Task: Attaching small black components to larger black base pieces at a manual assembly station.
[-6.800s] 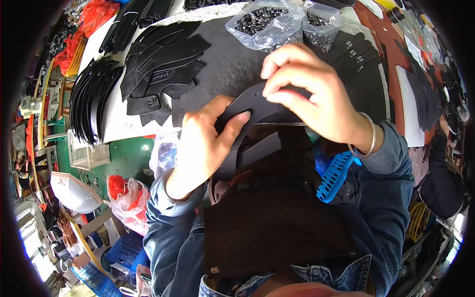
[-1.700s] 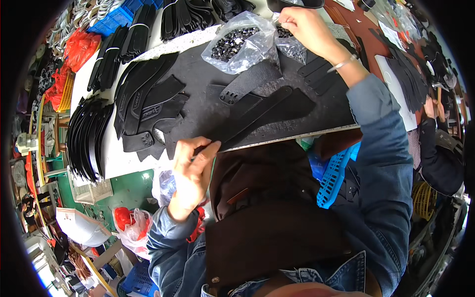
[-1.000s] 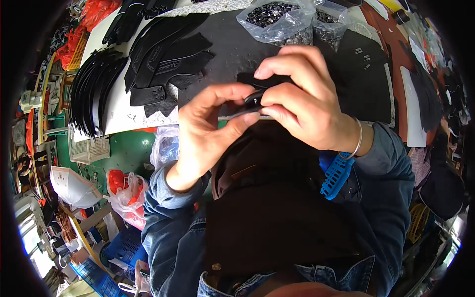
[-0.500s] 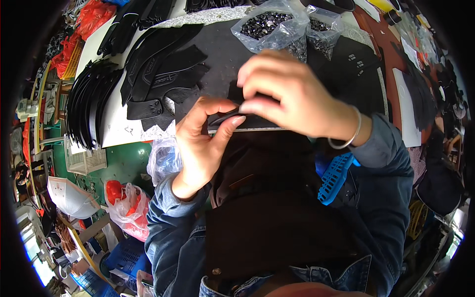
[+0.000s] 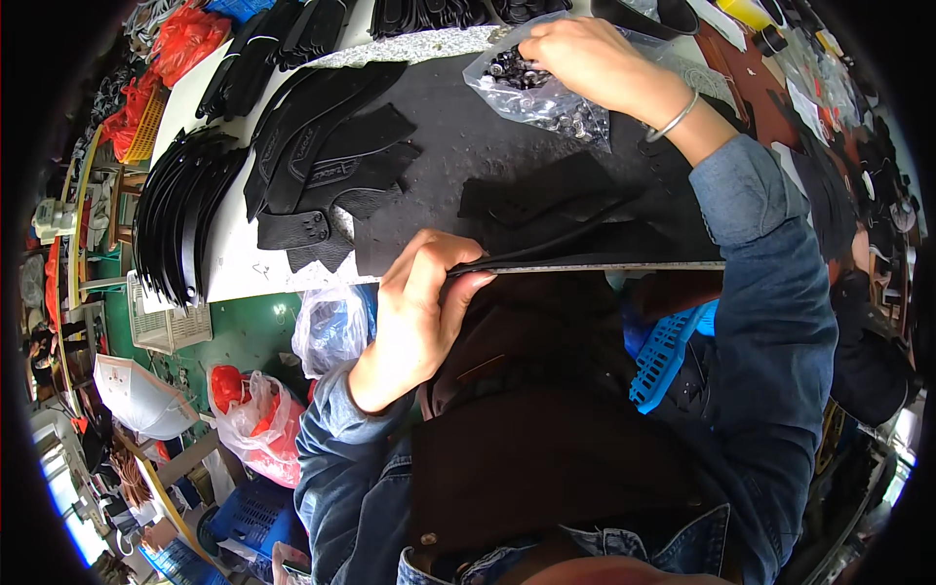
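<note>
At the table's front edge, my left hand (image 5: 419,297) pinches the end of a black leather piece (image 5: 575,229) between thumb and fingers. The rest of that piece lies on a dark work mat (image 5: 439,136). My right hand (image 5: 590,60) is at the mouth of a clear plastic bag (image 5: 556,115) at the far side. The bag holds many small dark, shiny round fasteners (image 5: 512,70). My right fingers are bunched over them, and what is between the fingertips is hidden.
Cut black leather pieces (image 5: 327,161) lie in a pile left of the mat. Beside them is a fan of black straps (image 5: 180,214), with more bundled straps (image 5: 249,63) behind. A blue plastic basket (image 5: 668,361) sits below the table edge at right; a white crate (image 5: 168,327) stands at left.
My right hand has left the leather piece near my left hand and moved away, up to the bag of fasteners. My left hand keeps its pinch, slightly lower at the table edge.
</note>
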Demonstrator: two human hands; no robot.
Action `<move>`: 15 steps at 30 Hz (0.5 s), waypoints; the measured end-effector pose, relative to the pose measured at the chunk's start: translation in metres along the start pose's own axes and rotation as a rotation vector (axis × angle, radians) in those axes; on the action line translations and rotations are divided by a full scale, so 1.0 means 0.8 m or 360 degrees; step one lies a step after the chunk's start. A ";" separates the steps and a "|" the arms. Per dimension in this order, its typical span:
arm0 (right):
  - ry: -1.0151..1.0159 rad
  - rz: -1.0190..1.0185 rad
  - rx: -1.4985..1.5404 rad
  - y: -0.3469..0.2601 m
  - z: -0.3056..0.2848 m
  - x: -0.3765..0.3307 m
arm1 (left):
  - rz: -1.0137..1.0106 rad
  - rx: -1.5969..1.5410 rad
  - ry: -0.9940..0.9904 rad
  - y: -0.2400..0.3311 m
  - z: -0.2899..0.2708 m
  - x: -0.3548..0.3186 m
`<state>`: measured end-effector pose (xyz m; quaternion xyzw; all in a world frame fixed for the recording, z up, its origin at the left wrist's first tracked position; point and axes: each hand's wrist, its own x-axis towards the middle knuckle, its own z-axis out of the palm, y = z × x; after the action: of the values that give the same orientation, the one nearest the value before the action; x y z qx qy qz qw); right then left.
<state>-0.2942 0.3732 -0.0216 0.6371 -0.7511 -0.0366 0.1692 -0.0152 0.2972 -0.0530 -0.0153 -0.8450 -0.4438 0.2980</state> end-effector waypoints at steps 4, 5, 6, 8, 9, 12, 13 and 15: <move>0.0544 -0.0189 0.0227 0.004 -0.014 -0.009 | 0.0039 0.0027 -0.0116 0.007 -0.004 0.006; 0.0549 -0.0188 0.0226 0.005 -0.017 -0.010 | 0.0042 0.0031 -0.0117 0.008 -0.004 0.007; 0.0585 -0.0189 0.0314 0.006 -0.018 -0.010 | 0.0062 0.0032 -0.0122 0.009 -0.004 0.008; 0.0628 -0.0187 0.0401 0.009 -0.016 -0.011 | 0.0085 0.0038 -0.0130 0.012 -0.003 0.009; 0.0558 -0.0065 0.0577 0.012 -0.009 -0.010 | 0.0099 0.0043 -0.0132 0.014 -0.002 0.010; 0.0373 0.0072 0.0719 0.014 -0.018 -0.003 | 0.0109 0.0062 -0.0146 0.017 -0.002 0.012; 0.0255 0.0086 0.0681 0.013 -0.022 -0.001 | 0.0107 0.0069 -0.0156 0.018 -0.002 0.012; 0.0374 0.0045 0.0645 0.016 -0.023 -0.006 | 0.0122 0.0080 -0.0164 0.019 -0.001 0.014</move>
<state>-0.3000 0.3833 -0.0016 0.6474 -0.7270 0.1918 0.1246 -0.0195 0.3031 -0.0354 -0.0629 -0.8688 -0.4093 0.2713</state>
